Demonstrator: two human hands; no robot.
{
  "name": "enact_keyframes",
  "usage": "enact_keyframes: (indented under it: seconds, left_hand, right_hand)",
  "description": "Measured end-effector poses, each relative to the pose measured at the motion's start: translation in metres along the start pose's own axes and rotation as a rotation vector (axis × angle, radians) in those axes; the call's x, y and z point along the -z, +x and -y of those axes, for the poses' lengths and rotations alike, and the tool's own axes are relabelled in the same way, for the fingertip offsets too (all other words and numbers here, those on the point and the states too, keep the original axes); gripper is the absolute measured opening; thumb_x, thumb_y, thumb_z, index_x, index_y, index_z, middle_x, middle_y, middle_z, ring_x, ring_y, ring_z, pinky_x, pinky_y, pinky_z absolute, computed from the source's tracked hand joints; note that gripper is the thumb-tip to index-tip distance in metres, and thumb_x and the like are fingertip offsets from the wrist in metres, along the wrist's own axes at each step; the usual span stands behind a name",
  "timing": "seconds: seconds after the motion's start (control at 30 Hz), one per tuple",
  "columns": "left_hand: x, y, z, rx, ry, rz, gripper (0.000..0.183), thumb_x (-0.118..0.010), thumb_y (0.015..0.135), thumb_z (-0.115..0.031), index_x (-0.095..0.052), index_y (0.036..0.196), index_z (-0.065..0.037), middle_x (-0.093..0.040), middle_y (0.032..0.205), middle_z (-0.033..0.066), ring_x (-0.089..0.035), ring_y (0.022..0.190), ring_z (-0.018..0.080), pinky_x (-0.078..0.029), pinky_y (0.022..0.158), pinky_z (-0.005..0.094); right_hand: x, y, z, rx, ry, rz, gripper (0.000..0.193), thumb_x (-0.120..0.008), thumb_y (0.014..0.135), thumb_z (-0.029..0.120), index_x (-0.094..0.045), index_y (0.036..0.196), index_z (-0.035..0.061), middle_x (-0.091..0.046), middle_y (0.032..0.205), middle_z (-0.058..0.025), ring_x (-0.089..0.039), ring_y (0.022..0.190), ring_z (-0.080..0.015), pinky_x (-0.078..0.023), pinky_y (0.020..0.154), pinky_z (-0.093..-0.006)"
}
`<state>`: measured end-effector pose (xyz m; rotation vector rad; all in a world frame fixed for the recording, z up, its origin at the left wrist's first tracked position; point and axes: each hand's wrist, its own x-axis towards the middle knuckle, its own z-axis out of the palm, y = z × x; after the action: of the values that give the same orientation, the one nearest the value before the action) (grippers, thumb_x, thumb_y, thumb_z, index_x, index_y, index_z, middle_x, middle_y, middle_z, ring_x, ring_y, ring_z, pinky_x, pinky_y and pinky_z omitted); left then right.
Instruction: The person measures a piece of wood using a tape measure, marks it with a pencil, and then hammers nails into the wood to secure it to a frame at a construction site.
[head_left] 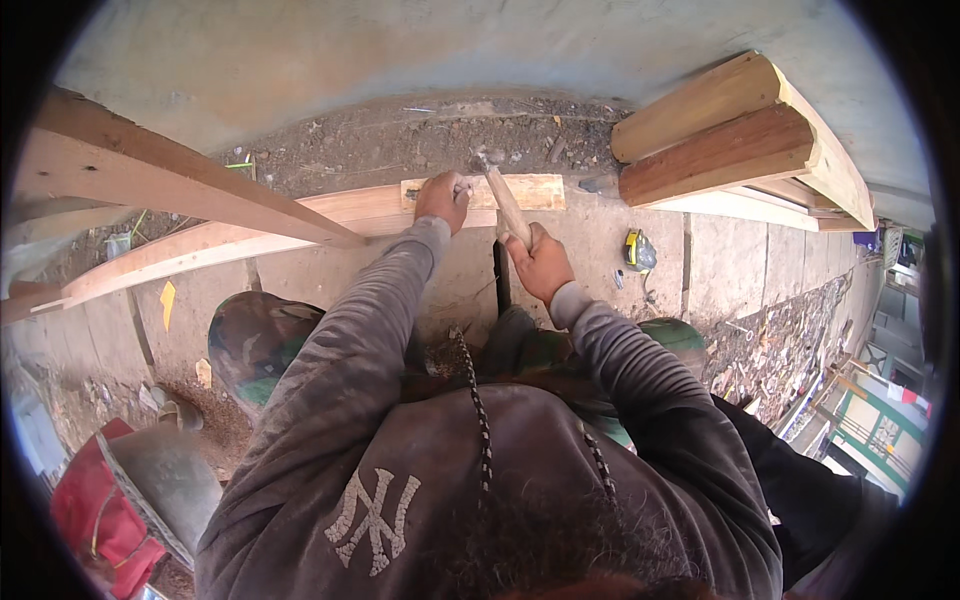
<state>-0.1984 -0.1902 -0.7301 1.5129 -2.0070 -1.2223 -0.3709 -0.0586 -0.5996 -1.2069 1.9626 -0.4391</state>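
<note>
My right hand (540, 262) grips the wooden handle of a hammer (505, 205); its metal head is raised just above a short pale wooden block (530, 192). My left hand (443, 197) rests on the left part of that block, fingers pinched as if holding something small I cannot make out. The block lies on a long curved pale wooden plank (230, 240) that runs left across the concrete slab. Both grey sleeves come up from the lower edge.
A long reddish timber beam (160, 170) crosses at upper left. Stacked moulded timbers (730, 140) lie at upper right. A yellow tape measure (638, 250) sits on the slab. A red bag (95, 510) is at lower left. Soil and debris border the slab.
</note>
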Motion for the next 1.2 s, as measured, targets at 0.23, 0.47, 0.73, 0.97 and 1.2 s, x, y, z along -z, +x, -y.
enact_keyframes:
  seconds: [0.23,0.47,0.73,0.97,1.2]
  left_hand:
    - [0.024,0.014,0.006,-0.096,0.250,0.169,0.076,-0.083,0.079,-0.021,-0.050,0.144,0.000,-0.051,0.147,0.0253,-0.047,0.139,0.0390,-0.039,0.118,0.0423]
    - [0.036,0.028,0.003,-0.035,0.389,0.446,0.081,-0.083,0.083,-0.026,-0.045,0.151,-0.002,-0.040,0.158,0.0229,-0.039,0.147,0.0383,-0.035,0.122,0.0409]
    - [0.037,0.023,0.013,-0.052,0.369,0.411,0.082,-0.084,0.083,-0.026,-0.045,0.152,-0.003,-0.041,0.158,0.0222,-0.041,0.146,0.0380,-0.036,0.122,0.0412]
    - [0.024,0.027,0.019,-0.055,0.352,0.393,0.081,-0.083,0.083,-0.026,-0.046,0.152,-0.002,-0.043,0.156,0.0254,-0.040,0.147,0.0390,-0.033,0.123,0.0415]
    - [0.032,0.024,0.021,-0.077,0.348,0.393,0.083,-0.083,0.083,-0.027,-0.045,0.152,-0.003,-0.043,0.157,0.0244,-0.041,0.146,0.0390,-0.033,0.123,0.0416]
  right_hand:
    - [0.016,-0.003,-0.007,0.038,0.050,-0.003,0.039,-0.062,0.098,0.036,-0.059,0.107,-0.0014,-0.069,0.088,-0.0317,-0.070,0.090,-0.0495,-0.054,0.078,-0.0524]
    - [-0.015,0.001,-0.036,0.054,-0.023,-0.009,0.038,-0.063,0.098,0.036,-0.058,0.108,0.0000,-0.069,0.087,-0.0309,-0.068,0.086,-0.0512,-0.054,0.075,-0.0522]
    - [0.020,-0.005,0.044,0.277,0.318,-0.233,0.030,-0.067,0.097,0.026,-0.060,0.107,-0.0013,-0.071,0.082,-0.0206,-0.073,0.076,-0.0330,-0.056,0.070,-0.0418]
    - [-0.031,0.011,-0.045,0.044,-0.120,-0.107,0.034,-0.065,0.098,0.032,-0.059,0.103,-0.0009,-0.069,0.081,-0.0242,-0.072,0.076,-0.0354,-0.056,0.072,-0.0410]
    - [0.016,-0.006,0.049,0.351,0.520,-0.459,0.035,-0.065,0.098,0.033,-0.059,0.102,-0.0013,-0.070,0.084,-0.0249,-0.073,0.078,-0.0356,-0.056,0.072,-0.0413]
